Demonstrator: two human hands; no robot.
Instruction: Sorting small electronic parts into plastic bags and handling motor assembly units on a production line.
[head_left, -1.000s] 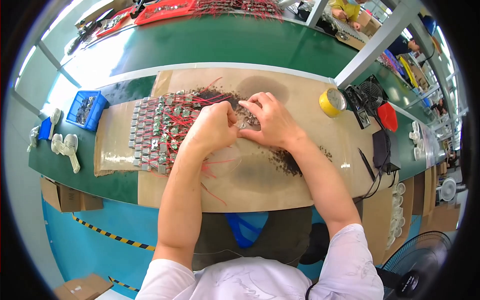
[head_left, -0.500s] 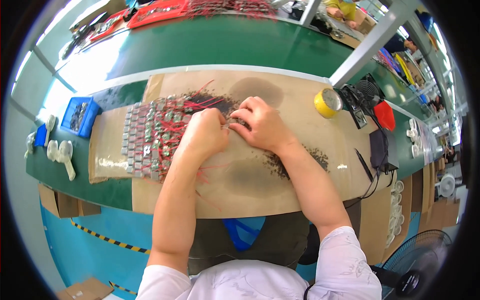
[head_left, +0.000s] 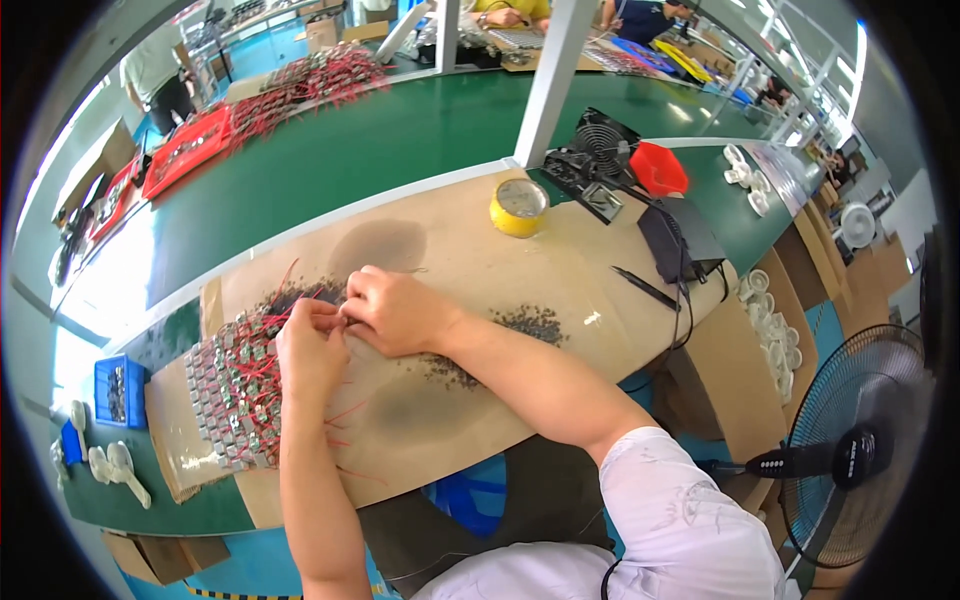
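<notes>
My left hand (head_left: 312,350) and my right hand (head_left: 395,310) meet over the brown board (head_left: 450,265), fingertips pinched together. Whatever is between them is too small and covered to make out. Beside and under my left hand lie close rows of small silvery parts with green pieces and red wires (head_left: 235,395). Just beyond my fingers is a heap of tiny dark pieces (head_left: 325,290), partly hidden by the hands. A second scatter of dark pieces (head_left: 530,322) lies beyond my right forearm.
A yellow tape roll (head_left: 519,208) stands at the board's far edge. To the right are a black pen-like tool (head_left: 645,287), a black box with cables (head_left: 680,240) and a small fan (head_left: 603,145). A blue bin (head_left: 120,392) sits left; a large fan (head_left: 855,450) stands at lower right.
My view has turned to the right, so the bench and hands appear further left. Both hands remain pinched together beside the red-wired parts.
</notes>
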